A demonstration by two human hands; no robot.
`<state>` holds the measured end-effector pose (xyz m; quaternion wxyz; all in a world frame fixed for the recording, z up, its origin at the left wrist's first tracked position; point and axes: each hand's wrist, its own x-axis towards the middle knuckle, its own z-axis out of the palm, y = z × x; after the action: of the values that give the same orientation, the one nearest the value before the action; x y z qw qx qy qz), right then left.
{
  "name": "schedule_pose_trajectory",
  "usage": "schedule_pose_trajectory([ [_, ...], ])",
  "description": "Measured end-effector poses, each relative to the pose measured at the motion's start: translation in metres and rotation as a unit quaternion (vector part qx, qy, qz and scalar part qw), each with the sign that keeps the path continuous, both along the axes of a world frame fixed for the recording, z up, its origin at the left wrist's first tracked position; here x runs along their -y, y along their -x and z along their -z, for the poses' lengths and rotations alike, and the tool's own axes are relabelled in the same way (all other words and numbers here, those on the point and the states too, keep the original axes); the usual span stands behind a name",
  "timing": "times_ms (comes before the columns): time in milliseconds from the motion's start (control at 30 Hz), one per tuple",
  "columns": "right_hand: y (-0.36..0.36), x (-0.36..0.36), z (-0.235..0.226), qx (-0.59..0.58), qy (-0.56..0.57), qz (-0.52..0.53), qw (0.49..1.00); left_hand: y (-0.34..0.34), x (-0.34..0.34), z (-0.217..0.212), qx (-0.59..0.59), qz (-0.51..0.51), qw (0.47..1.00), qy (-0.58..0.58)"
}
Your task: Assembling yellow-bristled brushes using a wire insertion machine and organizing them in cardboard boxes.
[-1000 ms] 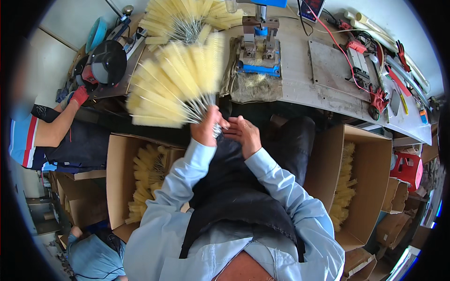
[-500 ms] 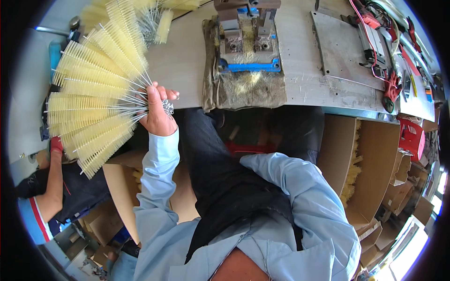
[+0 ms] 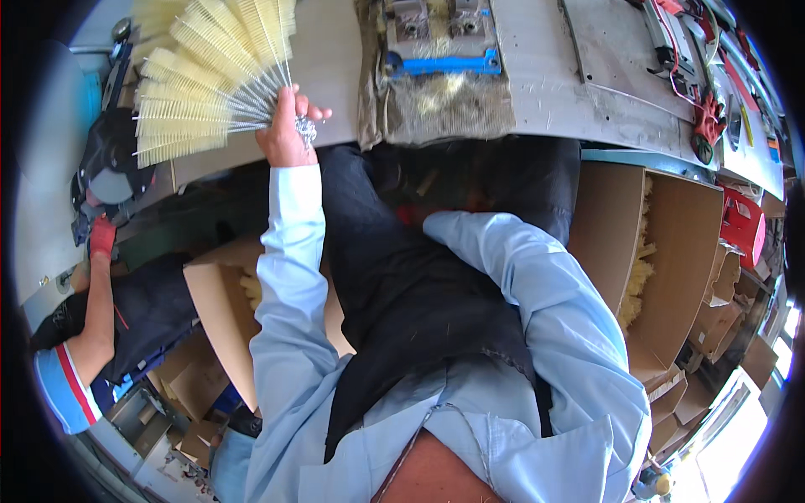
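Note:
My left hand (image 3: 288, 141) is raised at the bench's front edge, closed around the wire stems of several bottle-type brushes (image 3: 189, 117). Their pale yellow bristles fan out to the left and away from me. Twisted wire ends (image 3: 306, 131) poke out on the right side of the fist. My right arm, in a light blue sleeve (image 3: 495, 239), bends inward across my lap. Past its cuff, the right hand is hidden in the dark below the bench, so its fingers do not show.
A fixture with a blue bar (image 3: 444, 63) sits on a bristle-strewn cloth (image 3: 449, 113). Farther right are a metal plate (image 3: 629, 50) and red-handled pliers (image 3: 708, 121). Cardboard boxes (image 3: 675, 277) holding yellow brushes flank my legs. At left is another person's red-gloved hand (image 3: 102, 236).
The bench and fixture sit higher in the picture. My left hand also appears higher, and the brush fan looks narrower, its lower brushes swung upward. My right hand remains out of sight.

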<state>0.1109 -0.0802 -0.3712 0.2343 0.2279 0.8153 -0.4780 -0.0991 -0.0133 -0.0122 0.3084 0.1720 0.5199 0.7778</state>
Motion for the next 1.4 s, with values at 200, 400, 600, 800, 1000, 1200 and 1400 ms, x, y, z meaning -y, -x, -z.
schedule_pose_trajectory([
  [200, 0.010, -0.030, -0.148, -0.231, 0.056, 0.297, 0.925, -0.035, 0.069, 0.006, 0.065, 0.006, 0.998, 0.000],
  [400, -0.001, -0.040, -0.347, -0.408, 0.165, 0.469, 0.766, -0.109, 0.127, -0.008, 0.095, 0.005, 0.995, 0.021],
  [600, 0.016, -0.061, -0.375, -0.430, 0.084, 0.437, 0.785, -0.148, 0.148, -0.003, 0.075, 0.064, 0.994, 0.048],
  [800, 0.009, -0.044, -0.378, -0.399, -0.115, 0.379, 0.827, -0.166, 0.154, 0.001, 0.022, 0.007, 0.994, 0.111],
  [1000, 0.007, -0.052, -0.382, -0.383, -0.124, 0.376, 0.835, -0.174, 0.154, -0.009, 0.032, 0.006, 0.998, 0.049],
  [1200, 0.004, -0.086, -0.392, -0.474, 0.064, 0.505, 0.719, -0.161, 0.138, -0.018, 0.155, -0.050, 0.987, 0.017],
  [1400, -0.007, -0.116, -0.390, -0.417, 0.261, 0.510, 0.705, -0.117, 0.129, -0.003, 0.071, -0.114, 0.990, 0.034],
])
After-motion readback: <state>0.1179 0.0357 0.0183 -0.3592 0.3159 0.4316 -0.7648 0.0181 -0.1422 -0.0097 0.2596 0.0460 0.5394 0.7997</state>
